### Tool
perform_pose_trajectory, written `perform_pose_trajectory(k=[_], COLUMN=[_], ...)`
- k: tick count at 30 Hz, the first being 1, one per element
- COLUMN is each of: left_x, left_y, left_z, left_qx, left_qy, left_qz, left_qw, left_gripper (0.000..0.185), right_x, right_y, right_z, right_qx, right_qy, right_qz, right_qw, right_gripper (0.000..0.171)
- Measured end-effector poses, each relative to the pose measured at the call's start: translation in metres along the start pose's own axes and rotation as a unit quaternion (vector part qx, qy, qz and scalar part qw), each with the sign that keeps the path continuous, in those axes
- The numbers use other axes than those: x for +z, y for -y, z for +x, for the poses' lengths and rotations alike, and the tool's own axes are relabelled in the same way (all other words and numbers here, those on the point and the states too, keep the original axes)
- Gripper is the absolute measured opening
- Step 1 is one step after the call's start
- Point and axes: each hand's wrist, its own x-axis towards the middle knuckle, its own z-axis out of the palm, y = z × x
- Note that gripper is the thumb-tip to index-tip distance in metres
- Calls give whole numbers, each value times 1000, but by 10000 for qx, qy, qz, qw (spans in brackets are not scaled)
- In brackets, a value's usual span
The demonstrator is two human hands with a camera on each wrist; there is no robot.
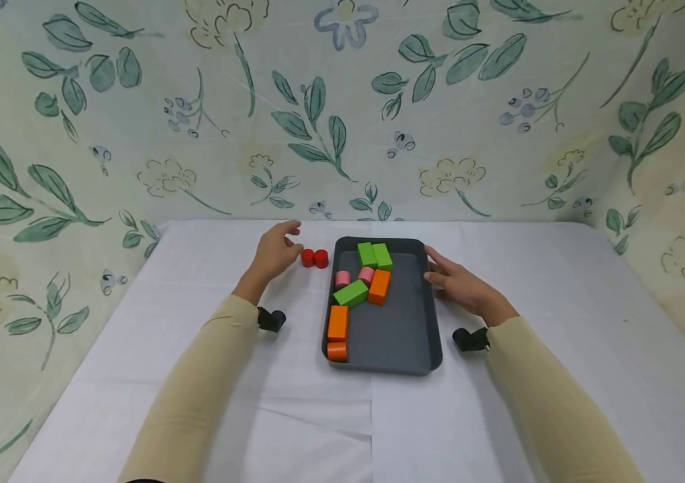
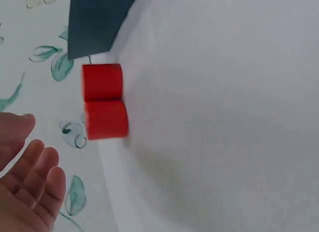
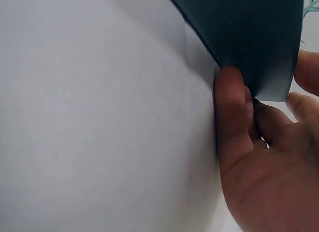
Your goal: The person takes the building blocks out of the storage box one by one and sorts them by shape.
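Two red cylinders [image 1: 321,259] stand side by side on the white cloth, just left of a dark grey tray [image 1: 402,322]. My left hand [image 1: 276,253] hovers next to them, fingers bent and nothing in its grasp. In the left wrist view a gap shows between its fingertips and the red cylinders [image 2: 105,119]. At the tray's far right side, my right hand [image 1: 459,285] holds the edge. The right wrist view has its fingers [image 3: 232,100] low against the tray's outer wall [image 3: 249,37], with another digit up at the rim.
Inside the tray lie green blocks [image 1: 351,294], pink cylinders [image 1: 342,279], orange blocks [image 1: 380,287] and a rounded orange piece [image 1: 337,351], mostly along its left and far sides. A white cloth [image 1: 294,429] covers the table. Behind it hangs a leaf-patterned curtain [image 1: 366,181].
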Motion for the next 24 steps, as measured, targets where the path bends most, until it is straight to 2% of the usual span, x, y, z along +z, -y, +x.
perform_pose_trajectory(k=[3,6,8,12,16,19,24], left_x=[-4,-5,-5,0,8,16,29], left_y=[-19,-37,-46,-57,-63,-66,-68], left_z=[-4,-7,-9,-13,-17,-19,-20], left_qx=[444,891,1064,1125,1258,1358,1229], left_qy=[4,196,399,947,1433,1710,2041], left_qz=[50,98,159,430,809,1104,1676], left_qw=[9990,9958,9934,9882,9783,9696,9566], left_gripper=[49,44,40,36,33,34,37], right_x=[0,0,1,0,-1,-1,-2], right_y=[0,0,0,0,0,1,0], right_z=[-1,-1,-1,-1,-1,-1,-1], right_qx=[-13,-64,-98,-104,-65,-29,-40], right_qy=[30,49,51,30,36,43,72], right_qz=[9,66,97,74,17,21,70], right_qw=[10000,9999,9999,9999,10000,10000,9999], right_gripper=[75,75,75,75,75,75,75])
